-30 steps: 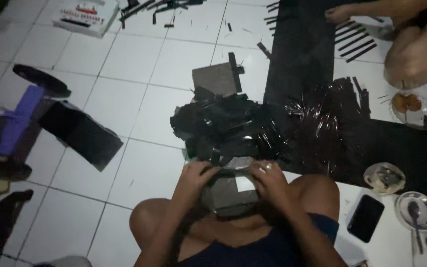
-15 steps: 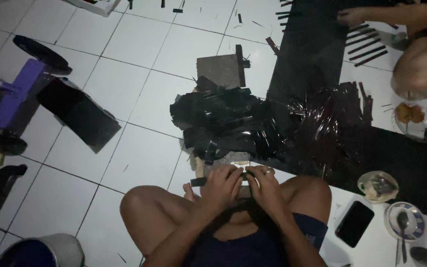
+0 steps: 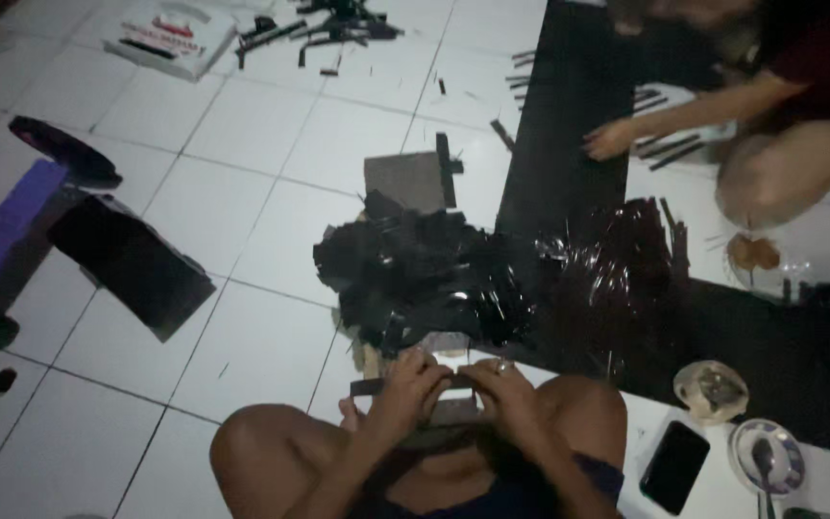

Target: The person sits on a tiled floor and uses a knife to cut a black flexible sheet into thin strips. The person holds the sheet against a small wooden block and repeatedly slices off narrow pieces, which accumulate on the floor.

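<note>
1. Head view, far left: a purple block-shaped object (image 3: pixel 2 231) lies on the white tiled floor (image 3: pixel 242 346), with a flat black oval piece (image 3: pixel 64 154) beyond it and a dark rectangular sheet (image 3: pixel 132 264) just to its right.
2. At the top left sits a white printed packet (image 3: pixel 160 38), and to its right a scatter of short black sticks (image 3: pixel 324 24).
3. In the middle, a grey square board (image 3: pixel 405 181) rests on the tiles, touching the far edge of a heap of glossy black strips (image 3: pixel 425 279).
4. Near the bottom centre, the person sits cross-legged. The left hand (image 3: pixel 405 389) is curled around the left end of a thin black strip (image 3: pixel 372 386), fingers closed on it.
5. The right hand (image 3: pixel 503 389), a ring on one finger, pinches the same piece from the other side; both hands meet over a small grey slab (image 3: pixel 453 411) above the lap, just in front of the heap.
6. Right of the heap, a long black mat (image 3: pixel 569 144) runs away up the floor, crinkled shiny film lying across its near end.
7. Further right, another person's hand (image 3: pixel 610 139) rests on the mat's edge.
8. Bottom right: a dark phone (image 3: pixel 674 466) lies beside a small bowl (image 3: pixel 711 389) and a plate holding a spoon (image 3: pixel 766 457).
</note>
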